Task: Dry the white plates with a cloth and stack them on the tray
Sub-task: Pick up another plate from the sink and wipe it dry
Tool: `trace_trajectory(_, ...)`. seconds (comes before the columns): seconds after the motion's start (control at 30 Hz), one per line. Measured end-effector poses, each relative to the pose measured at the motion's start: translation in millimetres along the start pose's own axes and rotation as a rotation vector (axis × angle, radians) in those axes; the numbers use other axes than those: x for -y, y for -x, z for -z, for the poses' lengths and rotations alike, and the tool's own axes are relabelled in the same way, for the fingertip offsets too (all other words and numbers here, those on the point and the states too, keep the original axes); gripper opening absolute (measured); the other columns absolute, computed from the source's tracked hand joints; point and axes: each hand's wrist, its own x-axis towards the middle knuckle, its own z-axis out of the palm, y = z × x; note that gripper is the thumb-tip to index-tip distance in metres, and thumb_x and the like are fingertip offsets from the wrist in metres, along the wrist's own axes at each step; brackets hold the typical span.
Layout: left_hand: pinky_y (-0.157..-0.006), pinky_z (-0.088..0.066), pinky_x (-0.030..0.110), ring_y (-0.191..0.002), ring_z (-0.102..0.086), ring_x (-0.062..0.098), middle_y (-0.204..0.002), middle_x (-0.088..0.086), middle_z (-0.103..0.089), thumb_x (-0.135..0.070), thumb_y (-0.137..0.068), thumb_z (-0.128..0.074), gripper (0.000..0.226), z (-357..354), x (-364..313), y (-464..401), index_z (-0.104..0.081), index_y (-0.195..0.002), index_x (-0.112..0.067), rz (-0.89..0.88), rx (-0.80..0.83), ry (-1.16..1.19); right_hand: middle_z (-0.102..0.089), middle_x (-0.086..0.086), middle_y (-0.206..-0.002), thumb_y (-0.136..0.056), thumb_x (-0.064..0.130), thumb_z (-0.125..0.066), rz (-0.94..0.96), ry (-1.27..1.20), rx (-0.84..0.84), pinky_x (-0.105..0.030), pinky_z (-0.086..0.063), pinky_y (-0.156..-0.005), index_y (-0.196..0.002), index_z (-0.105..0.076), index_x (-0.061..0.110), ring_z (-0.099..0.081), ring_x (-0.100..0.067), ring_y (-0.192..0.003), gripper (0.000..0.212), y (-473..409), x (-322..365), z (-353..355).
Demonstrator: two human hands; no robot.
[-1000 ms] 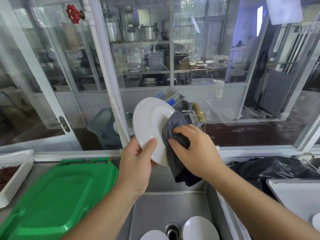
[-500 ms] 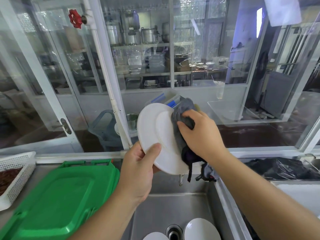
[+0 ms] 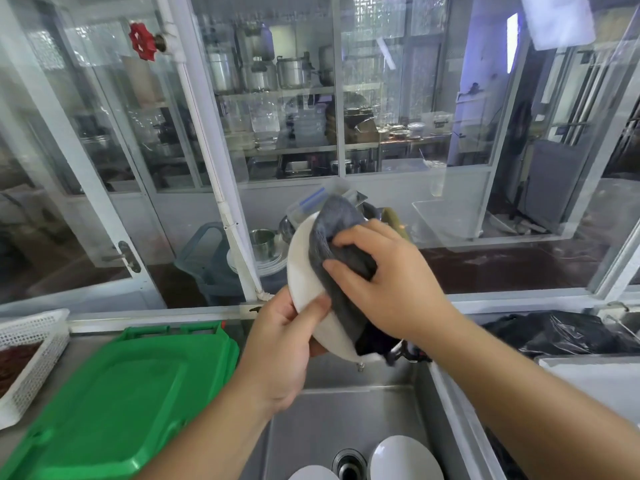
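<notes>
Above the steel sink (image 3: 332, 414) a white plate (image 3: 302, 268) is held nearly on edge. My left hand (image 3: 282, 344) grips its lower rim, thumb on the front face. A grey cloth (image 3: 332, 233) is draped over the plate's right side and top edge, and my right hand (image 3: 384, 282) pinches it against the plate. The cloth's dark tail hangs below the plate. Two more white plates (image 3: 403, 459) lie at the sink's bottom beside the drain. A white tray (image 3: 588, 375) shows at the right edge.
A green plastic lid (image 3: 114, 407) covers the counter at left, with a white perforated basket (image 3: 31, 344) beyond it. A black plastic bag (image 3: 557, 332) lies on the right counter. Glass windows and a white pipe (image 3: 214, 168) stand right behind the sink.
The plate has turned more edge-on and shifted right. My right hand has slid the cloth up over the plate's top edge and across its face. The left grip stays on the lower rim.
</notes>
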Motion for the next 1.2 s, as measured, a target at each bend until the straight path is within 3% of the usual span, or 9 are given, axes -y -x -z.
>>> trace_trajectory(0.17, -0.085, -0.064, 0.044, -0.104, -0.075, 0.029, -0.111, 0.011, -0.079, -0.031, -0.086, -0.072, 0.023, 4.1, 2.4, 3.2, -0.078, -0.108, -0.03, -0.038, 0.071, -0.144, -0.067, 0.004, -0.117, -0.095, 0.035, -0.075, 0.016, 0.089, -0.007, -0.04, -0.054, -0.09, -0.119, -0.075, 0.024, -0.066, -0.019, -0.102, 0.027, -34.2, -0.2, 10.6)
trace_trajectory(0.3, -0.088, -0.063, 0.046, -0.11, -0.074, 0.03, -0.115, 0.008, -0.078, -0.04, -0.084, -0.072, 0.031, 9.8, 5.6, 9.3, -0.077, -0.114, -0.033, -0.075, 0.077, -0.177, -0.064, 0.006, -0.113, -0.098, 0.046, -0.068, -0.175, 0.103, 0.002, -0.031, -0.044, -0.085, -0.126, -0.072, 0.031, -0.063, -0.02, -0.103, 0.033, -55.0, -22.2, 12.6)
trace_trajectory(0.43, -0.086, -0.063, 0.041, -0.109, -0.074, 0.023, -0.117, 0.006, -0.078, -0.03, -0.083, -0.076, 0.026, 12.6, 4.0, 10.3, -0.079, -0.109, -0.033, -0.097, 0.009, -0.073, -0.073, 0.009, -0.116, -0.1, 0.054, -0.059, -0.38, 0.08, 0.052, -0.031, -0.043, -0.085, -0.127, -0.069, 0.033, -0.063, -0.017, -0.104, 0.036, -54.9, -51.6, 14.8)
trace_trajectory(0.57, -0.076, -0.062, 0.032, -0.105, -0.075, 0.016, -0.115, 0.001, -0.079, -0.018, -0.088, -0.072, 0.026, 13.9, -5.4, 8.1, -0.08, -0.104, -0.036, -0.126, -0.027, -0.002, -0.077, 0.016, -0.089, -0.096, 0.061, -0.06, -0.592, -0.223, 0.038, -0.035, -0.055, -0.085, -0.101, -0.075, 0.038, -0.073, -0.013, -0.092, 0.028, -33.3, -68.9, 11.9)
trace_trajectory(0.77, -0.071, -0.063, 0.031, -0.104, -0.075, 0.016, -0.116, 0.001, -0.078, -0.015, -0.084, -0.065, 0.031, 9.4, -7.3, 0.5, -0.082, -0.103, -0.033, -0.128, -0.086, 0.191, -0.082, -0.008, -0.097, -0.08, 0.062, -0.082, -1.027, -0.979, -0.004, -0.036, -0.061, -0.063, -0.097, -0.086, 0.021, -0.078, -0.024, -0.076, 0.045, 13.8, -71.9, -19.6)
trace_trajectory(0.93, -0.09, -0.061, 0.054, -0.109, -0.074, 0.025, -0.118, 0.007, -0.078, -0.012, -0.084, -0.065, 0.029, -1.5, -0.1, 2.1, -0.079, -0.107, -0.023, -0.078, -0.086, 0.209, -0.078, -0.01, -0.122, -0.085, 0.057, -0.081, -1.066, -1.319, -0.078, -0.04, -0.063, -0.074, -0.118, -0.081, 0.017, -0.078, -0.029, -0.102, 0.052, 38.4, -68.3, -47.0)
trace_trajectory(1.03, -0.08, -0.065, 0.044, -0.106, -0.074, 0.026, -0.116, 0.01, -0.078, 0.0, -0.082, -0.075, 0.031, 3.7, -3.3, 3.0, -0.075, -0.109, -0.015, -0.021, -0.03, 0.196, -0.079, -0.01, -0.116, -0.084, 0.056, -0.081, -1.056, -1.347, -0.12, -0.045, -0.065, -0.071, -0.113, -0.083, 0.015, -0.078, -0.031, -0.09, 0.05, 39.1, -74.8, -43.5)
trace_trajectory(1.13, -0.065, -0.062, 0.031, -0.094, -0.075, 0.022, -0.107, 0.011, -0.079, -0.012, -0.079, -0.073, 0.02, 15.9, -17.7, -3.7, -0.083, -0.095, -0.016, 0.049, 0.025, 0.218, -0.075, -0.013, -0.129, -0.086, 0.053, -0.081, -1.051, -1.333, -0.119, -0.063, -0.053, -0.105, -0.119, -0.081, 0.015, -0.071, -0.037, -0.118, 0.051, 35.8, -84.2, -32.4)
trace_trajectory(1.2, -0.065, -0.063, 0.032, -0.096, -0.076, 0.023, -0.111, 0.012, -0.079, -0.021, -0.078, -0.081, 0.019, 24.2, -26.2, -10.0, -0.084, -0.096, -0.018, 0.094, 0.031, 0.2, -0.071, -0.017, -0.136, -0.089, 0.049, -0.08, -1.013, -1.286, -0.101, -0.065, -0.045, -0.114, -0.126, -0.077, 0.011, -0.063, -0.042, -0.13, 0.053, 31.2, -87.6, -24.5)
